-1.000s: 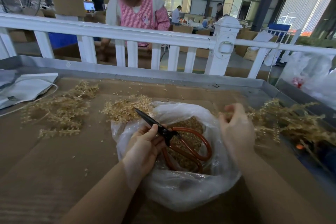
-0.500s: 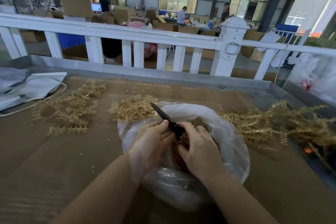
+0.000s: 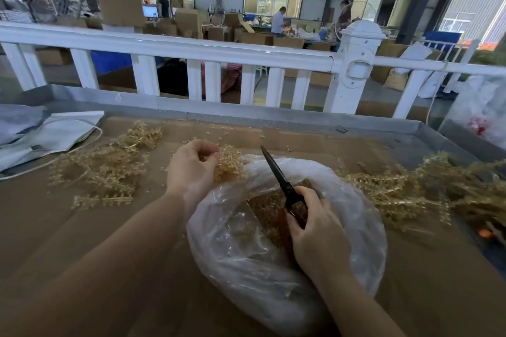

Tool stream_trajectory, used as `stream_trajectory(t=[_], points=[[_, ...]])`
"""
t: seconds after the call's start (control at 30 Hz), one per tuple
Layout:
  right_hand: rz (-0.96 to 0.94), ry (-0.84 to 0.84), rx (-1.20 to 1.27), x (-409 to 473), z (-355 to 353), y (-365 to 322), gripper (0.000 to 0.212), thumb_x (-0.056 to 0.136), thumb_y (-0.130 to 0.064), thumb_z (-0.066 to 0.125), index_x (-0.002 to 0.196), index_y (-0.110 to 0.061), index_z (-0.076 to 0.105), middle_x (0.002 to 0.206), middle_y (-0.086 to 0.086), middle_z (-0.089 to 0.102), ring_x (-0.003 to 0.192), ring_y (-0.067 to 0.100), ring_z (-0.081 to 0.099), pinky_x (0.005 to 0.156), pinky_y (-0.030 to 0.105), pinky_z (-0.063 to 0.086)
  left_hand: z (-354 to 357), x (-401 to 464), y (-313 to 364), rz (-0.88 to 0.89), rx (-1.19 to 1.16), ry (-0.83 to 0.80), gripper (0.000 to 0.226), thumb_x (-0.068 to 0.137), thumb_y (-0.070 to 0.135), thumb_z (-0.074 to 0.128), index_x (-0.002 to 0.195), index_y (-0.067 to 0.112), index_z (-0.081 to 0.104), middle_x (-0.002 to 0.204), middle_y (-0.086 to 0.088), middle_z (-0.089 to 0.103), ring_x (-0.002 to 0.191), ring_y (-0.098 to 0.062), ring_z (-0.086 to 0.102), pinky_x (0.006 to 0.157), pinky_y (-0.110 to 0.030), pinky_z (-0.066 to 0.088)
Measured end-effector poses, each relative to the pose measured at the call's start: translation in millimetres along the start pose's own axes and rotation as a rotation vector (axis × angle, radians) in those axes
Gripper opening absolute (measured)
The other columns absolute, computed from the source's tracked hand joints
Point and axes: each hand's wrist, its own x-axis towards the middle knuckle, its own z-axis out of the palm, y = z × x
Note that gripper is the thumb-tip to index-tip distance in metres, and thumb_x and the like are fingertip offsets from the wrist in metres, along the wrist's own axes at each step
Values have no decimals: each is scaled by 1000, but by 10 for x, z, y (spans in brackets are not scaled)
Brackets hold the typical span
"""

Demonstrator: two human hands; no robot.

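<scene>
My right hand [image 3: 317, 238] grips the red handles of black-bladed scissors [image 3: 276, 172] over a clear plastic bag [image 3: 238, 249]; the blades point up and away, closed. The bag lies open on the cardboard-covered table [image 3: 82, 227] and holds cut golden bits. Just behind the bag's left rim, my left hand [image 3: 189, 169] curls its fingers round a clump of golden plastic sprigs [image 3: 228, 164].
More golden sprigs lie in a pile at left [image 3: 106, 164] and a bigger heap at right [image 3: 427, 189]. White bags [image 3: 52, 134] sit at the far left. A white railing [image 3: 208, 49] and a metal rim [image 3: 246, 112] bound the table's far side. People work beyond.
The scissors passed from my left hand to my right. My left hand then moved up and left to the sprig clump behind the bag.
</scene>
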Motion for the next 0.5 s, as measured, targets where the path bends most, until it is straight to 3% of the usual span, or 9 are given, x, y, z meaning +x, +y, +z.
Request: stream_trajectory(t=[0.03,0.1,0.17,0.23,0.3,0.37,0.5], points=[[0,2,8,-1,3,4,43,90,-28,62,131,-30,49,111,-4,55,101,19,55,83,31,46,27,37,10,35,75,-18,7,93,26,58,94,22,64,96,0,67,75,-12,58,69,-29,50],[6,4,14,0,8,9,43,89,-28,62,131,-31,50,111,-4,55,102,19,54,84,32,46,91,83,37,66,225,-75,31,90,47,55,104,20,65,101,0,67,93,-17,60,90,-36,50],[6,6,12,-1,12,13,44,89,-28,63,131,-31,50,111,-4,56,102,19,54,84,33,47,149,93,61,64,338,-119,39,83,59,58,101,25,66,93,5,68,88,-12,62,91,-33,50],[4,11,11,-5,16,11,44,89,-29,63,131,-31,50,110,-5,55,100,18,55,82,32,47,192,92,62,76,367,-131,26,80,49,68,95,28,67,83,10,66,78,-5,61,82,-27,51],[2,13,13,-8,18,12,44,89,-30,63,130,-32,50,107,-7,54,99,16,54,80,30,46,207,100,46,34,190,-125,8,84,30,70,87,24,66,82,9,65,75,-5,60,71,-21,50],[3,17,17,-5,20,20,44,88,-30,63,130,-33,50,107,-8,54,97,15,54,79,29,46,197,97,43,-50,-72,-121,6,86,17,68,83,20,64,85,0,66,76,-12,61,67,-22,50],[10,9,17,-4,20,30,44,89,-30,63,131,-33,49,108,-8,54,100,15,54,80,29,45,122,84,10,-113,-319,-28,8,84,17,69,86,15,62,96,-10,69,90,-22,65,82,-32,54]])
